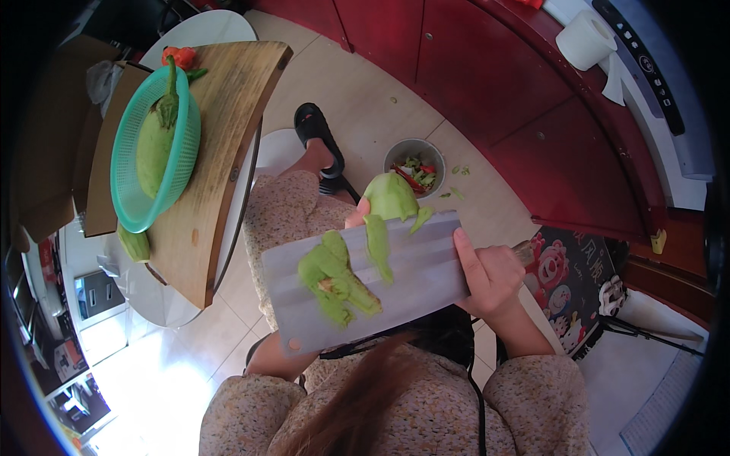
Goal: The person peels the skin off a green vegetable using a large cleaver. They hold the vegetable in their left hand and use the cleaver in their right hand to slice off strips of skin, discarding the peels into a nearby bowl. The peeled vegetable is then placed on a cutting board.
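My right hand point(491, 279) grips a broad cleaver point(422, 268) near its wooden handle, index finger along the blade, which lies nearly flat to my view. Several green peel strips point(325, 268) cling to the blade face. Beyond its far edge, my left hand point(358, 215) holds a pale green, partly peeled vegetable point(390, 195), likely a green eggplant. Most of that hand is hidden behind the blade. A loose peel strip point(422, 218) hangs at the vegetable's lower right. Just past it, a metal bowl point(439, 165) on the floor contains green and red scraps.
To the left, a wooden board point(228, 114) bears a turquoise colander point(194, 131) holding a green eggplant point(154, 148). Red peppers point(179, 57) lie behind it. Red cabinets point(467, 74) stand ahead and right. Peel bits point(456, 192) dot the tiled floor near my sandalled foot point(322, 154).
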`<state>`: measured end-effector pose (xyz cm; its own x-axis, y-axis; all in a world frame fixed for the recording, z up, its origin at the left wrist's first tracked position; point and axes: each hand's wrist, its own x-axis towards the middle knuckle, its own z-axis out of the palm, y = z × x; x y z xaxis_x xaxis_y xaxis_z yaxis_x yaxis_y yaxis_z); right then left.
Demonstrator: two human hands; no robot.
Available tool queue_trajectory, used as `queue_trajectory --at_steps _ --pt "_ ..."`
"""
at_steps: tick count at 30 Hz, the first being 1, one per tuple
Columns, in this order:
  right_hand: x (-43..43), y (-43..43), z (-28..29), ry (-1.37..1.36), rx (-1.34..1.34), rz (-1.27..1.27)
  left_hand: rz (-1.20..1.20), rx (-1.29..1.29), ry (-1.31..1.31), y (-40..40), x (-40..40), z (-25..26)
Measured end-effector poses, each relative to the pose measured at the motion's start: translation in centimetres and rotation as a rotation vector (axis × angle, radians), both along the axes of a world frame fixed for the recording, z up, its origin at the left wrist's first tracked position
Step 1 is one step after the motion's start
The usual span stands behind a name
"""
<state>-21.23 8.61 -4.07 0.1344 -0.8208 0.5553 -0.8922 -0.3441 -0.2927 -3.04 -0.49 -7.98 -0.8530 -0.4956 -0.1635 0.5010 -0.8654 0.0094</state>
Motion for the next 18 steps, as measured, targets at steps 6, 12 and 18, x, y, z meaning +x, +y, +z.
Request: queue_trajectory --at_steps 6,12,18 --pt "-0.5 0.0 -0.2 -0.052 0.032 0.002 -0.001 0.032 -0.018 0.7 0.5 -0.2" --pt "-1.0 0.1 -0.6 -0.085 0.037 -0.051 0.003 0.033 -0.055 1.1 1.9 -0.2" --pt "-1.6 0.4 -1.3 -0.157 0.094 -0.063 0.001 0.055 -0.122 2.1 2.5 -1.2"
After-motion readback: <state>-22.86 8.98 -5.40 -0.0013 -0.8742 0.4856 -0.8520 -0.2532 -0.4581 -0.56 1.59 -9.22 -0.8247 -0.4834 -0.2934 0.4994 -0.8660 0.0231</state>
